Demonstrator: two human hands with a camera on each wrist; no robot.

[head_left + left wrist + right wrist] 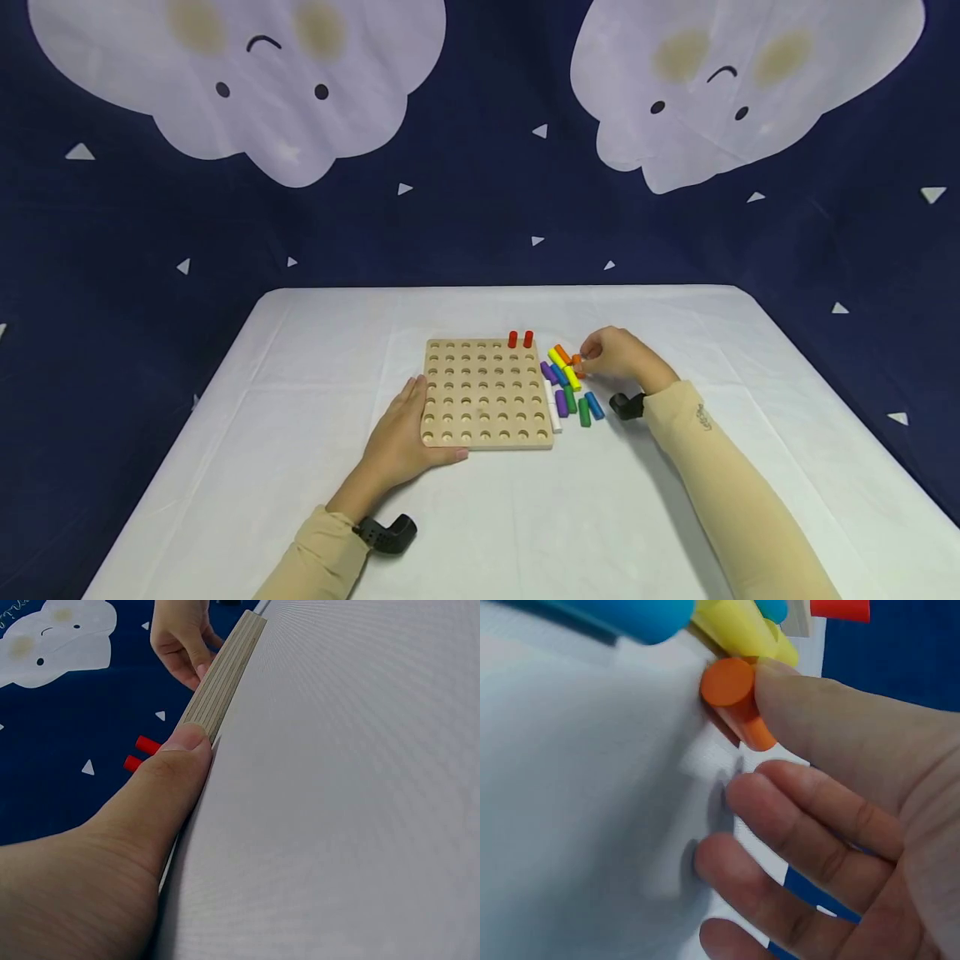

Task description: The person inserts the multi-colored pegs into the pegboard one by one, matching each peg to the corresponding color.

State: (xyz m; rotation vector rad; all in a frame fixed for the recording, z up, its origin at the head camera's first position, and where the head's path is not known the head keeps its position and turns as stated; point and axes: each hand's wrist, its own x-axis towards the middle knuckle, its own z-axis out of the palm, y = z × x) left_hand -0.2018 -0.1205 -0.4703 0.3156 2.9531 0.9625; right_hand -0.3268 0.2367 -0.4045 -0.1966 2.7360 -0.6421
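One pegboard (486,392), two red pegs (521,339) standing in it, two hands

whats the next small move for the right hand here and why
Probably lift the orange peg clear of the pile and carry it toward the pegboard. The right hand already pinches it beside the yellow peg, the left hand steadies the board's near edge, and only two red pegs stand in the back row, so most holes are free.

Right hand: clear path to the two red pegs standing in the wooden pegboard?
Probably yes. The right hand is pinching an orange peg just beside the two red pegs, with nothing standing between.
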